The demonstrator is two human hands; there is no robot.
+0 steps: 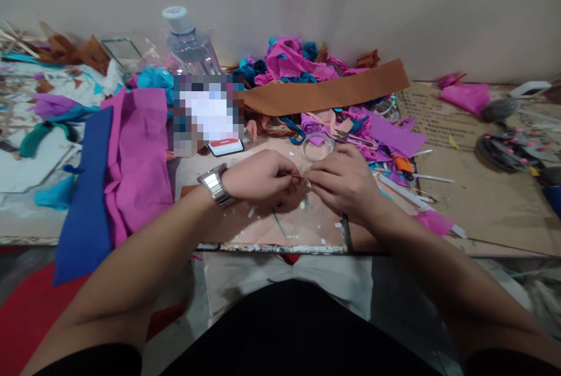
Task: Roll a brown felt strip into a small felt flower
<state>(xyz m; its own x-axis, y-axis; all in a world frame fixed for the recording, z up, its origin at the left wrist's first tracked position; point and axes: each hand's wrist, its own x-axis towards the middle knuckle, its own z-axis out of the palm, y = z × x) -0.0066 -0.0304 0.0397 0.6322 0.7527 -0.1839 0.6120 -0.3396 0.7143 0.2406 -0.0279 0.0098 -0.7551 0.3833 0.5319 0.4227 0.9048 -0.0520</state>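
Over the middle of the work table, my left hand (260, 176) and my right hand (348, 182) meet with fingertips pinched close together. Between them runs a thin brown strip (298, 176), which both hands grip; its exact kind is too small to make out. A small whitish bit shows at my right fingertips. Just beyond my right hand lies a clear ring like a tape roll (316, 147), with small pink-handled scissors (362, 141) beside it. Little white scraps are scattered on the board (302, 225) under my hands.
A phone (225, 147), partly blurred out, lies behind my left hand, near a water bottle (193, 48). Pink cloth (142, 159) and blue cloth (85, 200) hang at the left. A brown fabric band (328, 92) tops colourful scraps. Cardboard (456, 200) and a dark pin dish (502, 151) are right.
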